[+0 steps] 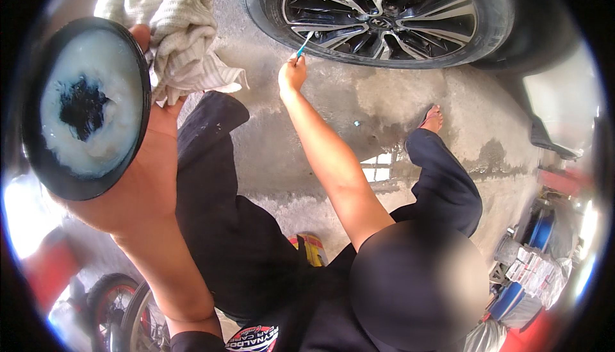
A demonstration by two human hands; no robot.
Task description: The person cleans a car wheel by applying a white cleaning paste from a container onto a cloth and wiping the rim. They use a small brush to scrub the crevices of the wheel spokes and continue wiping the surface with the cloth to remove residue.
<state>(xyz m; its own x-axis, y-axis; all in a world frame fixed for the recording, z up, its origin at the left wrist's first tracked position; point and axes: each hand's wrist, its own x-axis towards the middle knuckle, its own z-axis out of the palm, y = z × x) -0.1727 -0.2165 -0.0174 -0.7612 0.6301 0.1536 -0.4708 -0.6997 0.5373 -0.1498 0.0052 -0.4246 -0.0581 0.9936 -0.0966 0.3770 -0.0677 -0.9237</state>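
Observation:
My left hand [149,160], at the left, holds up a round black shallow container [91,188] with whitish paste [120,92] in it. A dark patch shows through the paste's middle. The same hand also holds a crumpled, striped light knit cloth [180,30], which hangs beside the container. Out in front, my right hand [292,74] grips a small brush with a blue handle [302,48], which looks like a toothbrush. Its white head is at the lower left of a black-and-silver alloy wheel [358,29], by a spoke near the rim; contact is hard to tell. A black tyre [269,27] surrounds the wheel.
Damp patches mark the concrete floor [326,112]. My sandalled foot [432,119] is below the tyre. A yellow-and-red can [312,247] stands beneath me. Motorcycle wheels [113,294] are at lower left. Bundled papers [533,272] and blue items [507,299] clutter the right.

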